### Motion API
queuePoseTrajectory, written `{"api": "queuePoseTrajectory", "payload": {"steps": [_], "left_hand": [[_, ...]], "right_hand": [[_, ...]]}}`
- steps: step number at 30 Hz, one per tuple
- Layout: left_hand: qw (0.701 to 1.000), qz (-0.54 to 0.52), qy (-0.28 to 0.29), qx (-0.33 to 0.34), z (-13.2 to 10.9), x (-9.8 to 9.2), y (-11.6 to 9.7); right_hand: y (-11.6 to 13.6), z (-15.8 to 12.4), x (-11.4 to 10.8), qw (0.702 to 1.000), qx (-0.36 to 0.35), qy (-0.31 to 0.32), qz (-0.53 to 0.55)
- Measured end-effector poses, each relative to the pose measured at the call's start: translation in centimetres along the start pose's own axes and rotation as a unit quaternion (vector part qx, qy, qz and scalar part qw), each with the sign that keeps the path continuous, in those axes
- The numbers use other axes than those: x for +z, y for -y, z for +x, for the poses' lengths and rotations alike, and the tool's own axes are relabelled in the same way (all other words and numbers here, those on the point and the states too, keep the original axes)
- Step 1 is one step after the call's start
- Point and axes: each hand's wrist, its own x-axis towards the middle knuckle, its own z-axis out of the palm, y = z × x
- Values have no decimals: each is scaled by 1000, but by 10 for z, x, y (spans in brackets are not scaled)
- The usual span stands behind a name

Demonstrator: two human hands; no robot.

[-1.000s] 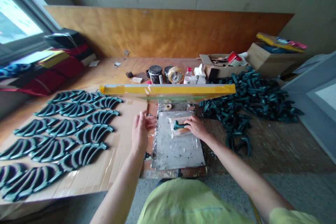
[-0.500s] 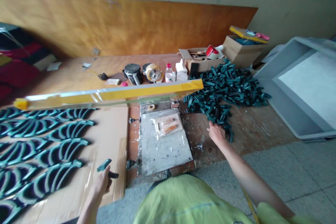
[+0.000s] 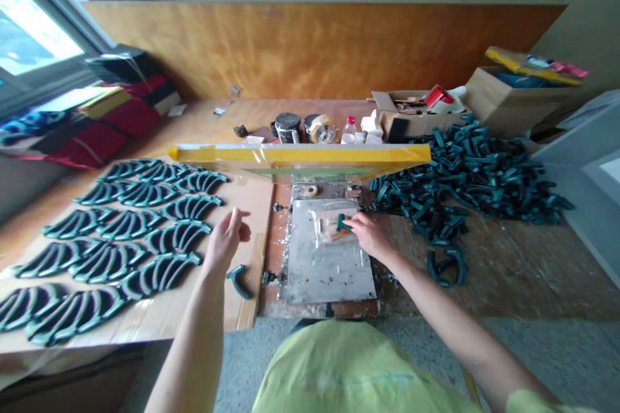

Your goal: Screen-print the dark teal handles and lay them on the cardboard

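Note:
My right hand (image 3: 371, 235) rests on a clear plastic sheet (image 3: 322, 258) over a paint-stained metal plate, its fingers on a dark green plastic piece (image 3: 343, 222). That piece sits on a small orange pad. My left hand (image 3: 225, 239) hangs open above a cardboard-covered board (image 3: 252, 219), holding nothing. Just below it lies a loose green curved piece (image 3: 237, 281). Rows of green arched parts (image 3: 145, 239) cover the board to the left. A yellow-taped screen-printing frame (image 3: 300, 155) stands raised above the plate.
A heap of dark green pieces (image 3: 465, 187) lies right of the plate. Along the back stand jars (image 3: 288, 128), a tape roll (image 3: 322, 129), a plastic bottle (image 3: 349, 131) and cardboard boxes (image 3: 416, 106). A grey tub (image 3: 581, 142) is at far right.
My view has swung back to the plate. The piece held in my left hand now lies on the board. My right hand has moved from the heap to the plate, with a green piece there.

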Motion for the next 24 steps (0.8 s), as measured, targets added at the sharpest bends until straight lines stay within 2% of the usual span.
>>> {"api": "queuePoseTrajectory", "payload": {"steps": [2,4,6,8,11,14,16,18,21,24], "left_hand": [[986,-147,-35,69,14,17,-46],[965,-232,-55,105,22,31,-84],[958,-253,-67,118,23,37,-103],[963,-228,-75,120,15,36,-101],[979,-184,-48,75,-11,23,-71],[991,-127,18,-27,-45,12,-28],[991,-89,57,-83,-63,14,4],[986,-83,79,-119,-72,23,35],[983,-85,82,-143,-73,40,72],[986,-60,71,-140,-70,50,90]], "right_hand": [[16,23,15,998,-59,26,-12],[29,36,25,995,-78,40,-40],[36,39,29,994,-75,38,-66],[37,34,24,994,-68,19,-79],[20,23,3,996,-14,-53,-75],[-5,24,-27,987,63,-122,-81],[-11,38,-43,982,83,-155,-71],[-4,62,-51,983,60,-164,-60],[23,104,-50,992,-4,-94,-89],[43,128,-40,990,11,35,-133]]}}
